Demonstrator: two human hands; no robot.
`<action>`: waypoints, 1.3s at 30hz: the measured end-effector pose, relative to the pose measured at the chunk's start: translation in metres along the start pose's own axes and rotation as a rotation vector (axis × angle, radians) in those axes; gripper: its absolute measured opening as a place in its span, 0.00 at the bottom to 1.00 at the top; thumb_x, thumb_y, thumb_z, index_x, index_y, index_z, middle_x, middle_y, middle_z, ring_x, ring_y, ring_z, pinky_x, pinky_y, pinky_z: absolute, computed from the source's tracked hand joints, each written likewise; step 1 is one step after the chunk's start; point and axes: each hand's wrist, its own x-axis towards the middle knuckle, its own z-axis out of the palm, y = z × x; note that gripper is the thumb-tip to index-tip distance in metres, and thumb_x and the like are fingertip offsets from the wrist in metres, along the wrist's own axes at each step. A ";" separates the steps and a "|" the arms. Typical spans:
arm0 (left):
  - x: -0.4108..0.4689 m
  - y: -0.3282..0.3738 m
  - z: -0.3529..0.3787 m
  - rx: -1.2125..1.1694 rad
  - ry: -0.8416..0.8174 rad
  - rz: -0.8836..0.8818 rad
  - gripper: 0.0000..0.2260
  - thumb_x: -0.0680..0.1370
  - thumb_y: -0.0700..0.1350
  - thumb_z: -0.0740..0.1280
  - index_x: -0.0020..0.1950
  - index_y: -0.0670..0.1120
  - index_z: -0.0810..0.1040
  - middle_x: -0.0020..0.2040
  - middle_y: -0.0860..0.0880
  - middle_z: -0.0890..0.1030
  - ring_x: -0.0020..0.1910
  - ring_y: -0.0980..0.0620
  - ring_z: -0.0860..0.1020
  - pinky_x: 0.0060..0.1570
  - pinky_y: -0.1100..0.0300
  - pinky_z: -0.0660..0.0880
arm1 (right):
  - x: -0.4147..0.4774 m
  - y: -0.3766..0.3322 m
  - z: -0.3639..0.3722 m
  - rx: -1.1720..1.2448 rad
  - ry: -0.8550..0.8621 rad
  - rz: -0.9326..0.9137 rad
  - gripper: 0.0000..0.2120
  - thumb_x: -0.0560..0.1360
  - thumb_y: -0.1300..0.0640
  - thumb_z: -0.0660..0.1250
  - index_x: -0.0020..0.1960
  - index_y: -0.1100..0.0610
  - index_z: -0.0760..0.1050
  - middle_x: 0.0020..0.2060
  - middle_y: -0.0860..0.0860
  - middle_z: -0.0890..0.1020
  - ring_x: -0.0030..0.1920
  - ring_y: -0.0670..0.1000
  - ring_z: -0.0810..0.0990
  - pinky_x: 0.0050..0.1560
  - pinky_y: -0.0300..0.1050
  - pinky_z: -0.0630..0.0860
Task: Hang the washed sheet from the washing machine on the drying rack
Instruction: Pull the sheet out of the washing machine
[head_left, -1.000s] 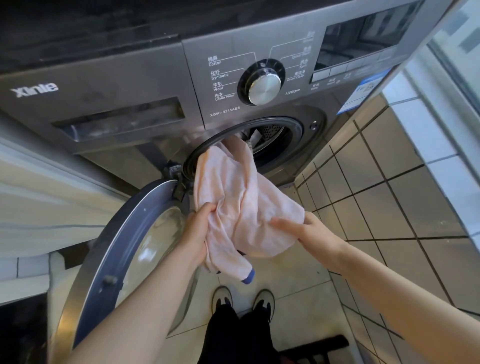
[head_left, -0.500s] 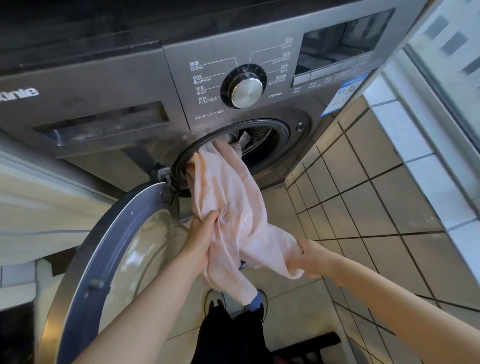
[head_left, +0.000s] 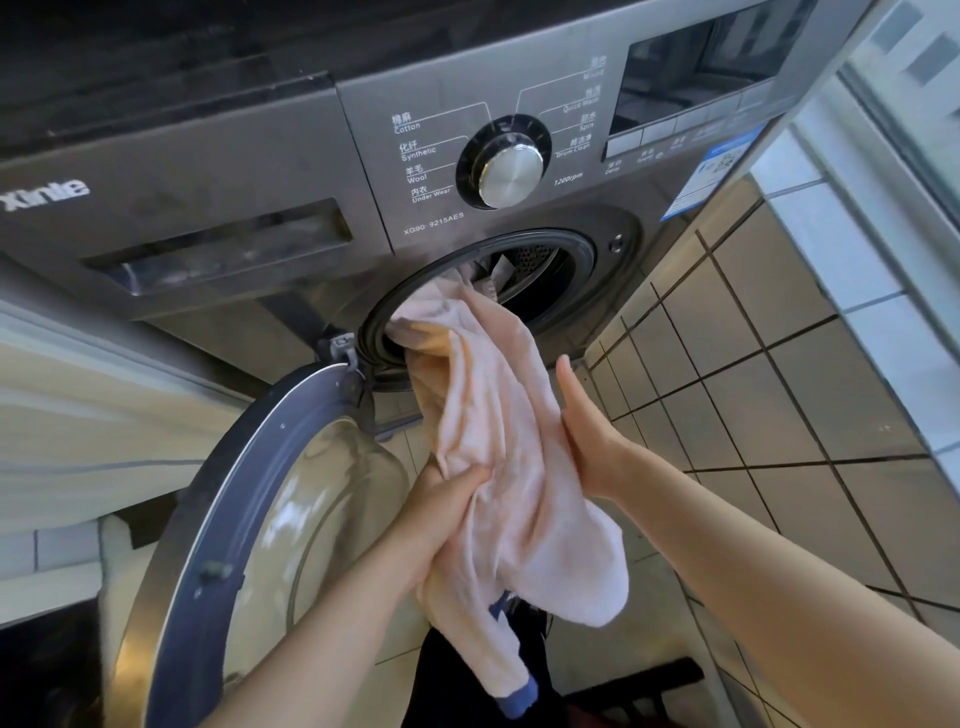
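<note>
Pink sheet (head_left: 498, 415) half out of the washing machine (head_left: 311, 182).
Left hand (head_left: 447, 499) clenches it mid-frame; right hand (head_left: 587, 431) lies flat, open against it.

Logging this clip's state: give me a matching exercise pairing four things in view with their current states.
Things:
1. sheet
2. washer door
3. left hand
4. right hand

States:
A. swung open
B. fist closed on fabric
C. hanging half out of the drum
D. flat, fingers straight, against the fabric's side

Pairs: 1-C, 2-A, 3-B, 4-D
</note>
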 end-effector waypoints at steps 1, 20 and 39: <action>0.001 -0.003 0.002 0.124 0.022 0.043 0.15 0.74 0.48 0.68 0.61 0.50 0.75 0.45 0.53 0.84 0.45 0.54 0.82 0.45 0.60 0.76 | 0.002 -0.003 0.004 -0.037 0.004 -0.001 0.40 0.68 0.23 0.55 0.65 0.51 0.75 0.61 0.55 0.80 0.62 0.57 0.78 0.68 0.57 0.68; -0.006 -0.018 -0.005 0.034 0.096 0.046 0.09 0.76 0.47 0.64 0.43 0.43 0.77 0.39 0.46 0.85 0.43 0.46 0.83 0.50 0.48 0.80 | 0.006 0.034 0.015 -0.644 0.295 -0.195 0.38 0.61 0.46 0.78 0.66 0.47 0.63 0.56 0.47 0.78 0.55 0.49 0.79 0.55 0.51 0.79; 0.014 0.022 0.008 -0.277 0.084 -0.146 0.35 0.58 0.54 0.80 0.62 0.49 0.75 0.50 0.46 0.83 0.48 0.47 0.83 0.49 0.54 0.79 | -0.077 0.062 0.073 -1.756 0.270 -0.596 0.36 0.75 0.48 0.63 0.75 0.55 0.46 0.60 0.53 0.69 0.55 0.52 0.76 0.67 0.42 0.38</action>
